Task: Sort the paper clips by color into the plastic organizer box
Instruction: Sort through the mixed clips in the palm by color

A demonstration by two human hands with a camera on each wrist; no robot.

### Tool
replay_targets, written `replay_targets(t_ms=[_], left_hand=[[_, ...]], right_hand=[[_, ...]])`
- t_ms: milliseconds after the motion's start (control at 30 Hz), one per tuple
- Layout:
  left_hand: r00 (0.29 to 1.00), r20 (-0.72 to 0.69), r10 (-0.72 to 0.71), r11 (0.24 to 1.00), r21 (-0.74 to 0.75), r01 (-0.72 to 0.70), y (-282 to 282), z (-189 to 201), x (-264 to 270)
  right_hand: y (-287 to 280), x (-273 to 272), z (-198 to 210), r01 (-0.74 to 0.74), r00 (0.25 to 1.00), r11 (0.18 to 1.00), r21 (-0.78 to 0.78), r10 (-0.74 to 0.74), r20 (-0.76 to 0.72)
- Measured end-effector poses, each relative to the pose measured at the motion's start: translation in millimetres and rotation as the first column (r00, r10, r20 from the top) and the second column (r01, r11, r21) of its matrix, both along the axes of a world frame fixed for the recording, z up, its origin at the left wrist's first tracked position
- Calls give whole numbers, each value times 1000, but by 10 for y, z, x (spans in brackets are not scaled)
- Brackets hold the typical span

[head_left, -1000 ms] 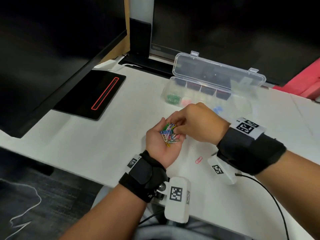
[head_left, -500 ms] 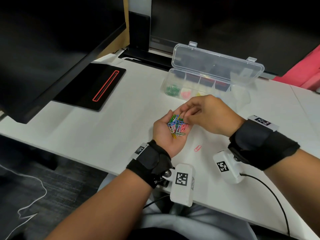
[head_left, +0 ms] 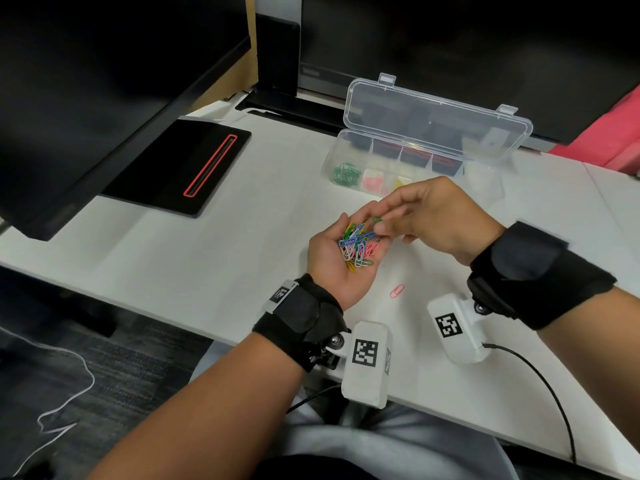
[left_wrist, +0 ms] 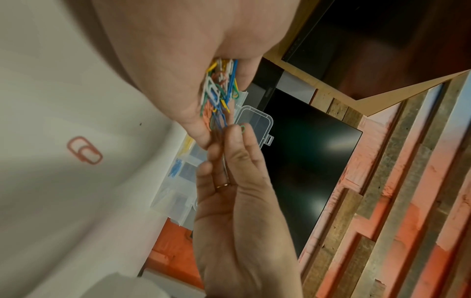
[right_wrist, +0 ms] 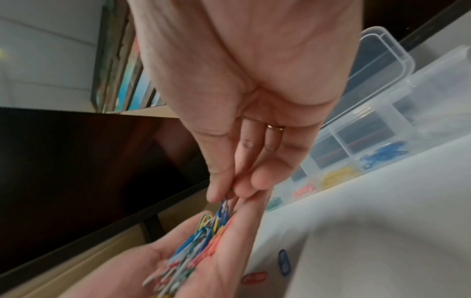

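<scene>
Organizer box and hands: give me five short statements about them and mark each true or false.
1. The organizer box has its lid open. True.
2. The left hand lies empty. False: it cradles a pile of mixed paper clips.
3. The right hand pinches a green paper clip. True.
4. The green clips sit in the box's rightmost compartment. False: they are at the left end in the head view.
5. A pink paper clip lies loose on the table. True.

Right hand (head_left: 440, 216) hides the organizer box's (head_left: 349, 157) front right compartments; far compartments' contents unclear
</scene>
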State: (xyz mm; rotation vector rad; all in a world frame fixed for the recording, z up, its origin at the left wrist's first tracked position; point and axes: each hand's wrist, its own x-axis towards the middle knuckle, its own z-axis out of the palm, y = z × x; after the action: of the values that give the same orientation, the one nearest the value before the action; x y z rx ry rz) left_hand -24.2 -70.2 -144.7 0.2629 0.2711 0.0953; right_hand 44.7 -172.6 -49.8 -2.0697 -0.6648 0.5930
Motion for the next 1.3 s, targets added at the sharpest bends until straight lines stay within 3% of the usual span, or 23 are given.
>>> replay_targets(t_ms=[267,433,633,700,800,867,933,1100,1167,1200,1267,1300], left_hand=[[1000,17,-15,1000,3,15,4,16,-18],[1000,4,11,999,-36,-11,9,33,-15],[1000,-10,16,997,-73,-17,6,50,-24],[1000,-9,11,998,-68,-12,5,62,-29],[1000,-3,4,998,-55,-4,1,96,-51],[1000,0,-5,999,-38,5,4,95,-54],[1000,6,-10,999,-37,10,5,92,-56],[1000,5,-3,999,-43,4,6,85,-48],[1000,2,-3,998,-56,3,5,89,-46],[1000,3,-3,998,-58,3,4,93,-46],[1000,1,-4,999,-51,4,-1,89,-40],[1000,-3,-6,999,-48,6,-2,89,-37]], right_hand=[[-111,59,-21,147,938,973,178,-80,-338],[-95,15,-22,115,982,985,127,-94,-165],[3,16,40,230,949,958,171,-183,-256],[23,5,60,203,977,979,36,-200,-70],[61,-44,53,85,937,960,-267,14,349],[78,-60,8,69,874,898,-435,156,461],[93,-53,-45,46,861,881,-471,204,466],[103,-44,-16,28,946,930,-366,94,310],[75,-37,22,82,992,968,-236,-56,115],[52,-25,39,139,987,981,-133,-148,-66],[1,16,61,290,867,956,44,-243,-435],[-25,22,67,342,809,935,91,-244,-535]])
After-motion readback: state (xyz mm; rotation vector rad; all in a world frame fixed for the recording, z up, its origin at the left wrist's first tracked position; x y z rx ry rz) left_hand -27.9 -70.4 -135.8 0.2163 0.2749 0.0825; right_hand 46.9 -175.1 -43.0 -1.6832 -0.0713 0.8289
